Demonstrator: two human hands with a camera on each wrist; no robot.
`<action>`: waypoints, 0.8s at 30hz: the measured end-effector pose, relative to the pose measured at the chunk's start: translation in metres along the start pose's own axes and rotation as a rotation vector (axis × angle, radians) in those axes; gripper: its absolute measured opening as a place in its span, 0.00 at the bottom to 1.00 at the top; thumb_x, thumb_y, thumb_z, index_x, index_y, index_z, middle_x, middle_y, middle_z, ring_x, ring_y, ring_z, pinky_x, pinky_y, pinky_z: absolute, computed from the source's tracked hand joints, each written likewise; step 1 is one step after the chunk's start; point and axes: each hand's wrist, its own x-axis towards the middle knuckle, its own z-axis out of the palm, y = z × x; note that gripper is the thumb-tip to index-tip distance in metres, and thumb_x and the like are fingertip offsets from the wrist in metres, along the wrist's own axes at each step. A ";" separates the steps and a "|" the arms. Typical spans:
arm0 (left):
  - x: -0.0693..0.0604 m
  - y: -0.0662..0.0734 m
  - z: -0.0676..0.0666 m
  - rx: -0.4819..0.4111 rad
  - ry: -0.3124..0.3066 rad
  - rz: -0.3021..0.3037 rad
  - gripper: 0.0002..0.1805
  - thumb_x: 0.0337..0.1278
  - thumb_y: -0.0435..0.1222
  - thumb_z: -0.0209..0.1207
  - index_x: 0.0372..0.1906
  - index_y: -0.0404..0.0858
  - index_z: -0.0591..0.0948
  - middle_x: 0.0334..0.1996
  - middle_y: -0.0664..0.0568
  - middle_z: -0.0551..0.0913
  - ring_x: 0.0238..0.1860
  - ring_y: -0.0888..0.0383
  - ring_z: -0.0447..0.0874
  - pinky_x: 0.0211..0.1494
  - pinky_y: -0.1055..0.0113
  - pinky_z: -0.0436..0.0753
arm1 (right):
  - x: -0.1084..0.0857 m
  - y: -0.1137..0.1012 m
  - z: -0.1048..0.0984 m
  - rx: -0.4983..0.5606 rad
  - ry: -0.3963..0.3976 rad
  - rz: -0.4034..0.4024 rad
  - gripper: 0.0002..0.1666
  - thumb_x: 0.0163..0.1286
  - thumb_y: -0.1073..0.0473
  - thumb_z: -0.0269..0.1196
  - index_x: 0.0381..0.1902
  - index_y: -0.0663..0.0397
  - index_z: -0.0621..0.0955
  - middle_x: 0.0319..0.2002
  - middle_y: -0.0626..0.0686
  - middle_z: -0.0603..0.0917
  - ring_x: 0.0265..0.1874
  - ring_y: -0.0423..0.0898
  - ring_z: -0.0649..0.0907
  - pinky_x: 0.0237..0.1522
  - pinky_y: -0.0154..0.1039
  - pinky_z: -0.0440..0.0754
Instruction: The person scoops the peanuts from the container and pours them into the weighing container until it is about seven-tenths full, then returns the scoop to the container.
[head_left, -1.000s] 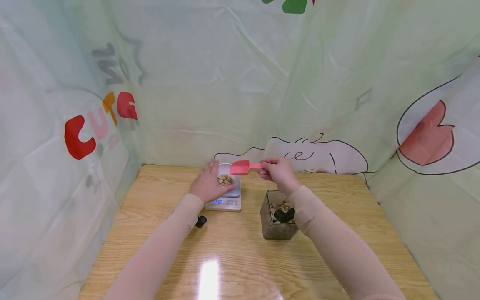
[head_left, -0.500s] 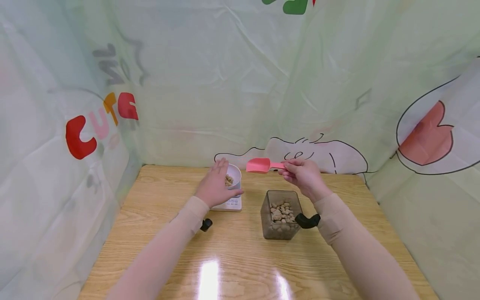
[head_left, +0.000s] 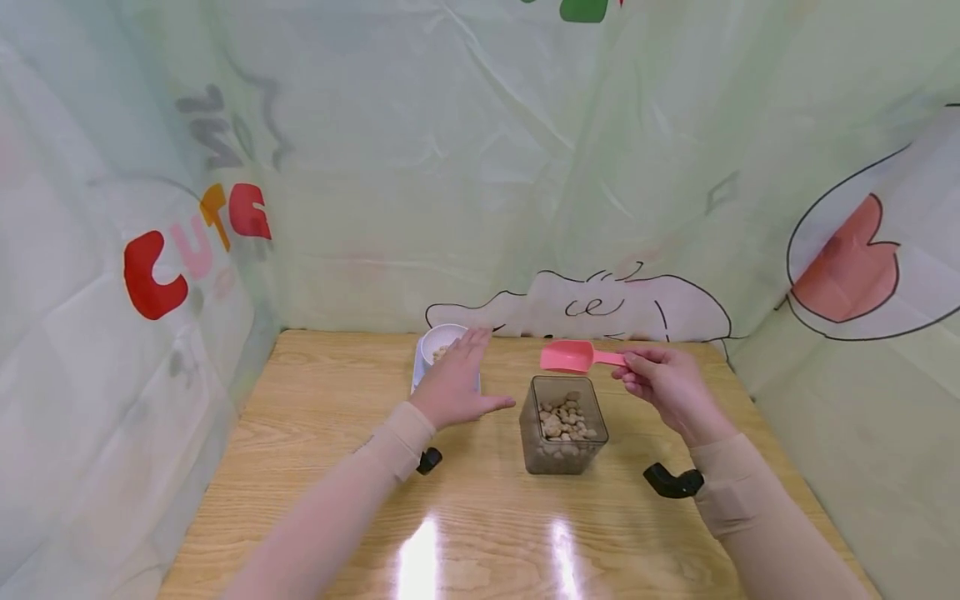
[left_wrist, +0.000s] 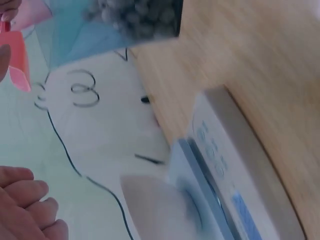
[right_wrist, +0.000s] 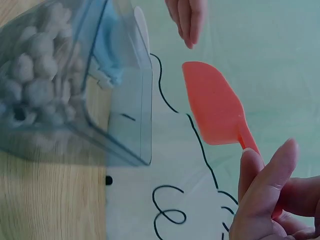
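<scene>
My right hand (head_left: 670, 386) pinches the handle of a pink scoop (head_left: 568, 357), held level above and behind a clear grey square container (head_left: 542, 450). No nuts show in the scoop's blade in the right wrist view. Inside the container lie many pale shelled nuts or peanuts (head_left: 564, 421). My left hand (head_left: 459, 382), fingers straight and thumb spread, hovers in front of a white bowl (head_left: 437, 335) and holds nothing. That bowl, with some nuts in it, stands on a white kitchen scale (left_wrist: 235, 165). The hand hides most of the scale in the head view.
A wooden table (head_left: 337, 367) carries everything. A pale printed curtain (head_left: 405, 192) hangs right behind its back edge and along both sides. Black wrist mounts stick out at the left wrist (head_left: 429, 461) and right wrist (head_left: 673, 481).
The right hand has drawn the scoop rightward from over the bowl to near the container. My left hand has moved away from the bowl's side and shifted right.
</scene>
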 end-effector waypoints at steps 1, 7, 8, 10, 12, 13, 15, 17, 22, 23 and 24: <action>0.000 0.003 0.002 -0.001 -0.008 0.011 0.65 0.60 0.69 0.68 0.87 0.35 0.53 0.89 0.46 0.52 0.90 0.47 0.49 0.92 0.52 0.55 | -0.003 0.001 -0.002 -0.017 0.000 -0.007 0.27 0.86 0.60 0.55 0.72 0.76 0.69 0.31 0.44 0.91 0.29 0.32 0.85 0.36 0.25 0.89; -0.004 0.026 0.012 0.036 -0.055 0.054 0.66 0.59 0.73 0.65 0.88 0.36 0.53 0.89 0.45 0.53 0.90 0.47 0.49 0.91 0.52 0.57 | -0.017 0.008 -0.010 -0.143 0.028 -0.050 0.26 0.86 0.61 0.54 0.70 0.79 0.71 0.31 0.43 0.90 0.28 0.32 0.86 0.36 0.27 0.91; -0.004 0.029 0.013 0.037 -0.057 0.061 0.67 0.59 0.72 0.65 0.87 0.35 0.53 0.88 0.44 0.54 0.89 0.46 0.50 0.91 0.51 0.58 | -0.019 0.009 -0.010 -0.169 0.036 -0.054 0.26 0.86 0.61 0.55 0.70 0.79 0.71 0.31 0.43 0.90 0.28 0.32 0.86 0.36 0.28 0.91; -0.006 0.035 0.017 0.039 -0.071 0.065 0.67 0.59 0.72 0.65 0.88 0.35 0.52 0.88 0.43 0.53 0.89 0.46 0.50 0.91 0.52 0.57 | -0.023 0.012 -0.009 -0.216 0.050 -0.068 0.26 0.86 0.61 0.54 0.70 0.79 0.72 0.31 0.43 0.90 0.28 0.32 0.85 0.36 0.29 0.92; -0.007 0.040 0.021 0.037 -0.084 0.064 0.67 0.59 0.72 0.65 0.88 0.35 0.51 0.89 0.44 0.52 0.89 0.45 0.50 0.91 0.51 0.56 | -0.027 0.014 -0.007 -0.260 0.070 -0.083 0.25 0.86 0.61 0.55 0.69 0.79 0.73 0.31 0.44 0.90 0.29 0.33 0.86 0.37 0.30 0.93; -0.007 0.042 0.023 0.035 -0.091 0.064 0.67 0.59 0.72 0.65 0.88 0.35 0.51 0.89 0.44 0.51 0.89 0.45 0.49 0.91 0.50 0.56 | -0.030 0.015 -0.006 -0.286 0.079 -0.093 0.25 0.86 0.62 0.55 0.68 0.79 0.74 0.31 0.45 0.90 0.29 0.33 0.86 0.37 0.31 0.93; -0.008 0.047 0.027 0.029 -0.110 0.060 0.67 0.59 0.73 0.64 0.88 0.35 0.50 0.89 0.45 0.49 0.90 0.44 0.48 0.91 0.51 0.55 | -0.034 0.016 -0.002 -0.340 0.093 -0.114 0.23 0.86 0.63 0.55 0.66 0.79 0.76 0.32 0.49 0.90 0.29 0.35 0.87 0.37 0.32 0.93; -0.009 0.050 0.031 0.041 -0.120 0.064 0.68 0.59 0.74 0.63 0.88 0.35 0.51 0.89 0.45 0.49 0.90 0.44 0.47 0.91 0.51 0.54 | -0.038 0.016 0.002 -0.404 0.104 -0.134 0.21 0.85 0.64 0.56 0.64 0.77 0.78 0.33 0.53 0.90 0.29 0.37 0.88 0.36 0.33 0.94; -0.009 0.058 0.037 0.089 -0.120 0.072 0.68 0.59 0.77 0.60 0.88 0.36 0.52 0.89 0.44 0.51 0.90 0.45 0.49 0.91 0.53 0.55 | -0.044 0.012 0.010 -0.536 0.108 -0.180 0.19 0.85 0.63 0.57 0.61 0.75 0.82 0.35 0.60 0.89 0.29 0.39 0.87 0.35 0.35 0.94; -0.009 0.059 0.038 0.092 -0.118 0.072 0.67 0.59 0.77 0.60 0.88 0.36 0.52 0.89 0.44 0.52 0.89 0.45 0.49 0.91 0.53 0.55 | -0.045 0.012 0.011 -0.555 0.109 -0.190 0.18 0.84 0.64 0.57 0.60 0.74 0.83 0.35 0.60 0.89 0.28 0.39 0.87 0.34 0.35 0.94; -0.009 0.060 0.038 0.092 -0.120 0.071 0.67 0.59 0.77 0.60 0.88 0.36 0.52 0.89 0.44 0.52 0.89 0.45 0.49 0.91 0.53 0.55 | -0.046 0.011 0.012 -0.572 0.109 -0.199 0.18 0.84 0.64 0.57 0.59 0.74 0.83 0.35 0.60 0.89 0.28 0.39 0.87 0.34 0.35 0.94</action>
